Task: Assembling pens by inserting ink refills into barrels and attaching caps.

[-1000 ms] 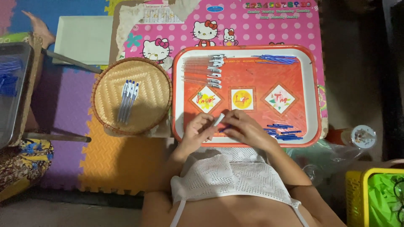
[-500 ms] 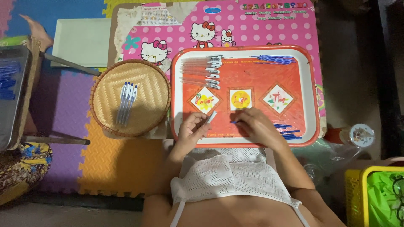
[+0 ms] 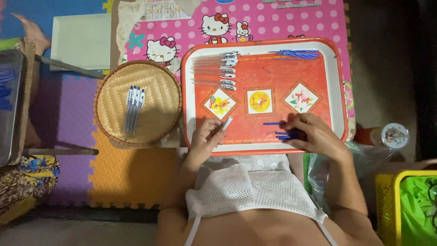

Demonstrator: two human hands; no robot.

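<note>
The left hand (image 3: 205,136) pinches a short clear plastic pen barrel (image 3: 226,123) in its grip above the near edge of the red rectangular tray with a white rim (image 3: 337,82). The right hand (image 3: 314,132) rests on the tray, fingers closing on a small pile of thin blue pen refills (image 3: 284,135). Assembled pens (image 3: 134,107) lie in the round woven basket (image 3: 114,86) to the left.

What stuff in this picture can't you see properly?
- Small blue parts on the red tray: the right hand covers some, so no count.
- White piece in the left hand: the fingers hide its lower end.
- Pens in the woven basket: too small for detail.
- Yellow crate: cut off by the right edge.
- Grey tray: cut off by the left edge.
</note>
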